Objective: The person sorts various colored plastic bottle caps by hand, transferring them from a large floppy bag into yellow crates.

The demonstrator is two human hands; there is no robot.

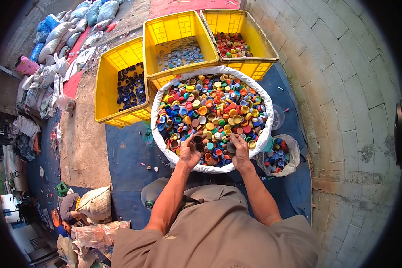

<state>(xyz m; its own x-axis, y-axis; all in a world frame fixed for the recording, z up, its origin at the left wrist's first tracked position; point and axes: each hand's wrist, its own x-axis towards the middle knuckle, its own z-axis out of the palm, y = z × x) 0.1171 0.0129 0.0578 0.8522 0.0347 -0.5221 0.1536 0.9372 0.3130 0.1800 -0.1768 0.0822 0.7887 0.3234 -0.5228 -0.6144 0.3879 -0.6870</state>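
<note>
Mixed caps [212, 111] are heaped in a wide white sack [158, 134] at frame centre. Both hands work at the heap's near edge, lower centre.

- Left hand [190, 152]: fingers curled around a few dark caps [197, 142].
- Right hand [241, 149]: palm down, fingers bent into the heap. Cannot tell whether they grip anything.

Risks (judgement):
- The caps look small, smooth and loose, so a curled handful could shed one over the sack's soft rim onto the blue mat [129, 156], where strays already lie.
- The heap sits near rim level on the near side, so raking could push caps over.
- A carry to any crate crosses the whole heap, so a slip could land a cap in the wrong crate.

Edges and room:
- Three yellow crates stand against the sack's far rim, at upper centre: left crate [103, 89] holds dark caps, middle crate [149, 44] pale ones, right crate [263, 47] mixed colours.
- A clear bag [294, 152] of blue caps sits just right of the sack.
- Pale brickwork closes the right side, and there is open mat to the left.
- Another person [69, 207] is at lower left, well apart.
</note>
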